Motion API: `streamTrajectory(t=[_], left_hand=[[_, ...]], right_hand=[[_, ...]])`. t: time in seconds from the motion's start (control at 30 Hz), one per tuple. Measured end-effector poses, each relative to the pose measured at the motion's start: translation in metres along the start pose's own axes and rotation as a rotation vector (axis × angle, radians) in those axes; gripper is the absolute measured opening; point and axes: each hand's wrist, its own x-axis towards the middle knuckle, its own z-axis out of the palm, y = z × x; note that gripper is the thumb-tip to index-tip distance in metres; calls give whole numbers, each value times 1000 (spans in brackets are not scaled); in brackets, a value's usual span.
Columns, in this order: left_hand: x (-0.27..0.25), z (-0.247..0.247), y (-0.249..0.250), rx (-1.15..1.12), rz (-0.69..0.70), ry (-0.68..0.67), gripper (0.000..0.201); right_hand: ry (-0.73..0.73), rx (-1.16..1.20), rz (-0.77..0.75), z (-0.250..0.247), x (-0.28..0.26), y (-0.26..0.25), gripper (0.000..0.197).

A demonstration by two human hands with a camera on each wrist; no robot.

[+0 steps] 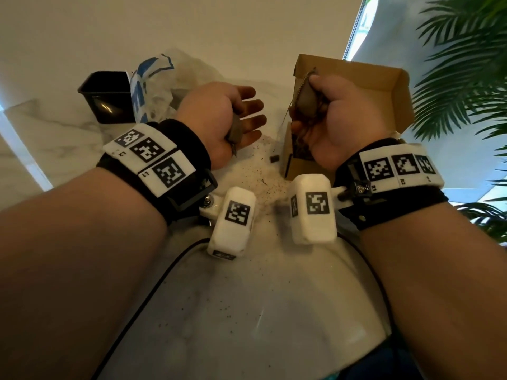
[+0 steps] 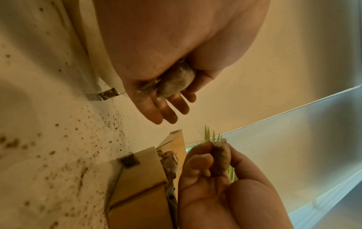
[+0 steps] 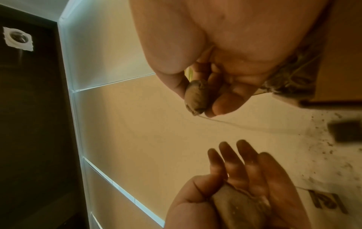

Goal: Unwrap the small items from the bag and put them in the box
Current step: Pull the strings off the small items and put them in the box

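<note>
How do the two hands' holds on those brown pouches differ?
The left hand has straight fingers, thumb pinning a grey-brown pouch to its palm; the right hand curls fingers round another pouch. The left is beside the open cardboard box, the right above it. Both hold one pouch.

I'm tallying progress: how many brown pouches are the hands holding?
2: one pouch in the left hand, another pouch in the right hand by the box. More may be hidden inside.
</note>
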Motion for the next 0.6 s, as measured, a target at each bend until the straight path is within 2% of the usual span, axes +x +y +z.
streamTrajectory(t=[0.1,0.2,0.27,0.33,0.47,0.6], left_hand=[[-2,0,0,67,3,25,36],[-4,0,-3,187,-40,-92,34],[-5,0,-4,270,-64,-187,39],[-6,1,-6,344,-54,-233,37],[-8,1,-6,396,-10,-192,12],[-7,3,-5,347,44,-143,10]], right_hand=[[-20,3,-14,0,0,1,19],[-35,-3,-27,1,0,3,21],[-36,-20,-27,2,1,3,22],[-35,-49,-12,1,1,3,24],[16,-147,-31,-3,5,3,23],[42,-120,-39,-3,6,2,25]])
